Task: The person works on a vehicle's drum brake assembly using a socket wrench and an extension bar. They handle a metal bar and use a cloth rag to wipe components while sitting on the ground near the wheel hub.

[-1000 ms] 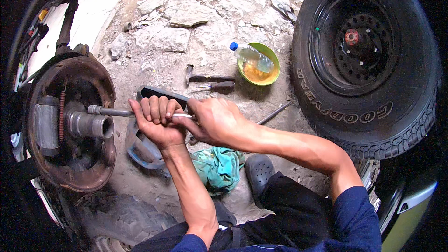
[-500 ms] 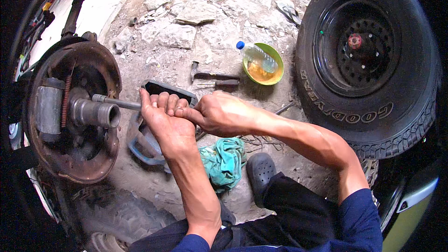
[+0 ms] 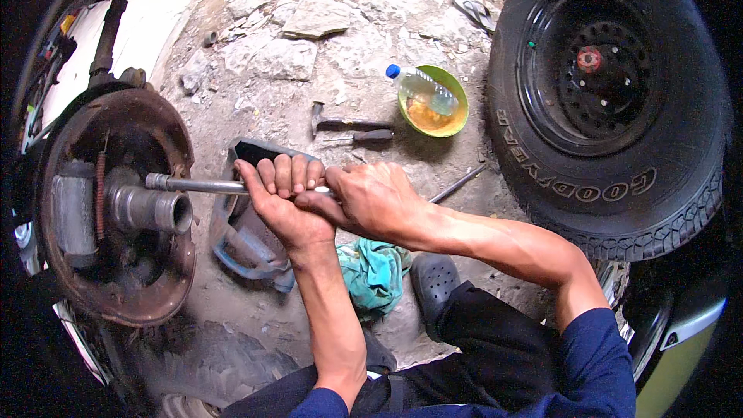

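My left hand (image 3: 290,201), palm turned up, has its fingers curled round a long steel socket extension bar (image 3: 207,185). Right beside it, my right hand (image 3: 370,197) is closed over the near end of the bar, its thumb against the left hand. The bar's socket end points left, just over the wheel hub (image 3: 147,207); whether it touches anything there I cannot tell. Behind the hub is a rusty brake backing plate (image 3: 70,294) with a grey wheel cylinder (image 3: 77,213) and a coil spring (image 3: 101,193). The bar's right end is hidden in my right hand.
A wheel with its tyre (image 3: 518,162) stands at right. On the ground lie a hammer (image 3: 352,125), a screwdriver (image 3: 371,136), a green bowl (image 3: 457,125) with a plastic bottle (image 3: 426,93), a teal rag (image 3: 371,282) and an open plastic container (image 3: 248,251) under my hands.
My hands have shifted slightly right and down, both still closed on the bar. More of the bar shows left of my left hand. The whole view has shifted a little.
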A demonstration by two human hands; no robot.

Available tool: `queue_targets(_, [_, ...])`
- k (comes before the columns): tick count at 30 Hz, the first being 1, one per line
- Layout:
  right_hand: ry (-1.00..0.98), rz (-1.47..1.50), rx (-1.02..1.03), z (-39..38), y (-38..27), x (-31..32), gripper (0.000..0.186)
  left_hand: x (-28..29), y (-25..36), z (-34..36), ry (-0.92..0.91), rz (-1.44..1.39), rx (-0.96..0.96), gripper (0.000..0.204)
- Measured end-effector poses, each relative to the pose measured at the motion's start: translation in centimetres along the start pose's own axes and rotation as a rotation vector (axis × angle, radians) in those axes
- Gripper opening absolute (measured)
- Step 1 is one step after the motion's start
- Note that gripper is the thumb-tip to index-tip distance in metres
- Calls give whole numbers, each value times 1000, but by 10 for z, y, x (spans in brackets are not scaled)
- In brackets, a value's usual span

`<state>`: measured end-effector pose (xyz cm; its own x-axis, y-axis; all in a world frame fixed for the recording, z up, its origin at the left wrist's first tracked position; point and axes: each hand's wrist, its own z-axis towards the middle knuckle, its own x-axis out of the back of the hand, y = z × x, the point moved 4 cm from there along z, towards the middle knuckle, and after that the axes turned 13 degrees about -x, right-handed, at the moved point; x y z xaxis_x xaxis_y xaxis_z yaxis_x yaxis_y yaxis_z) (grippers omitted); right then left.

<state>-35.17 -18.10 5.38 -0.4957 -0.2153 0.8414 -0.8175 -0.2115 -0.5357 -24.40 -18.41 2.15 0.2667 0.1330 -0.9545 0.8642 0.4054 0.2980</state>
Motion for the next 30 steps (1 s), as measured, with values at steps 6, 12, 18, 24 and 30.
queue_targets(6, [-92,65,27,2,-4,-6,66,0,36,13,99,-195,-38,52])
queue_targets(12, [-731,170,-321,16,-8,13,76,-10,33,2,103,-68,-164,50])
queue_targets(18, [-718,20,-260,0,-8,24,76,-7,28,-11,94,-72,-92,46])
queue_targets(24, [-846,248,-355,3,75,-5,70,23,-5,-45,190,-113,-30,48])
queue_targets(30, [-505,-542,-285,-1,244,-76,45,97,-29,-77,498,524,267,32])
